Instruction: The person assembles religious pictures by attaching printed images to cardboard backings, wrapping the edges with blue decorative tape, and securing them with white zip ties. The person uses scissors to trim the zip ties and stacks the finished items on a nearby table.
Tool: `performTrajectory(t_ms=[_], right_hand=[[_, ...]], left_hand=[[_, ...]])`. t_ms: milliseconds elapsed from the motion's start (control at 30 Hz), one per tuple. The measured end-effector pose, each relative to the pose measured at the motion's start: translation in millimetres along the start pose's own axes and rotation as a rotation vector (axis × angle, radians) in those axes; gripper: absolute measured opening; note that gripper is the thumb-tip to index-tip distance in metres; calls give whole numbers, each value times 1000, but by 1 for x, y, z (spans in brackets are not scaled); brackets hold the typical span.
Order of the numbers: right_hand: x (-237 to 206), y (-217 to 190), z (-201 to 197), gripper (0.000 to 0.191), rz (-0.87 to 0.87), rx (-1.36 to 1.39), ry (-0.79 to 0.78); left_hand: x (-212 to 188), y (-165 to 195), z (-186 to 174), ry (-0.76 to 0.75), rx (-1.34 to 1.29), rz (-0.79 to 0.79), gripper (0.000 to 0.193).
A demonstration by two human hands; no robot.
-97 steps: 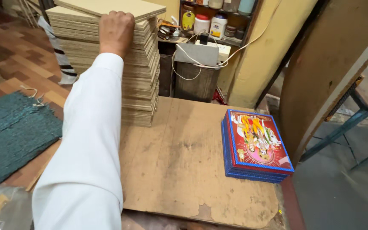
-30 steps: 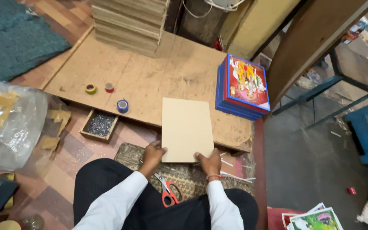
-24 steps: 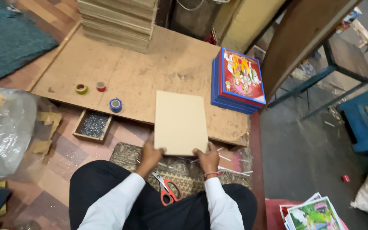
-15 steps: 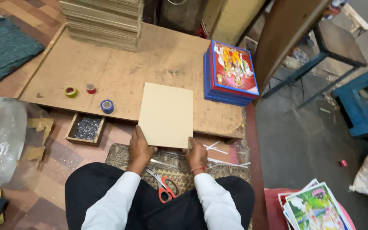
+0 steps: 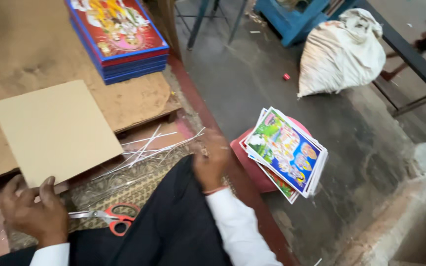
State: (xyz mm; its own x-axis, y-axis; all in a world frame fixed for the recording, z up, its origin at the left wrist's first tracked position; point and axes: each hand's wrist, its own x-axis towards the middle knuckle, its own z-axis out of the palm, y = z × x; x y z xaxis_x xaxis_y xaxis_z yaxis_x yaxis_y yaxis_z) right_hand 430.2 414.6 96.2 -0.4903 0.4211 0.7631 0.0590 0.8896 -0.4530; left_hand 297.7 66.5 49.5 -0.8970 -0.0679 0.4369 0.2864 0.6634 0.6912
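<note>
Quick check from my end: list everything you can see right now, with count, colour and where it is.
Board: one, tan, on the worktop, near edge overhanging.
Worktop: one, brown, upper left.
Framed pictures: one stack, blue edges, colourful top, on the worktop's right end.
Strips: a loose bunch, white, on the mat below the worktop edge.
Scissors: one pair, red handles, on the mat beside the leg.
Prints: one stack, colourful, on a red stool, right of the person.
Sack: one, white, on the floor, upper right.
Blue furniture: one piece, top centre.
Left hand: grips the board's near edge.
Right hand: blurred, empty, in mid-air between knee and prints.
</note>
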Motion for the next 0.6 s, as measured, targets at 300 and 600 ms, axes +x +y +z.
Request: performTrajectory(t_ms=[300,600], right_hand=[[-2,163,-83,61,455,-649,-268],[-14,182,-87,16,287,-457,44]], left_hand=[[-10,20,17,86,-31,198,38],[-30,-6,30,54,-144,159,34]])
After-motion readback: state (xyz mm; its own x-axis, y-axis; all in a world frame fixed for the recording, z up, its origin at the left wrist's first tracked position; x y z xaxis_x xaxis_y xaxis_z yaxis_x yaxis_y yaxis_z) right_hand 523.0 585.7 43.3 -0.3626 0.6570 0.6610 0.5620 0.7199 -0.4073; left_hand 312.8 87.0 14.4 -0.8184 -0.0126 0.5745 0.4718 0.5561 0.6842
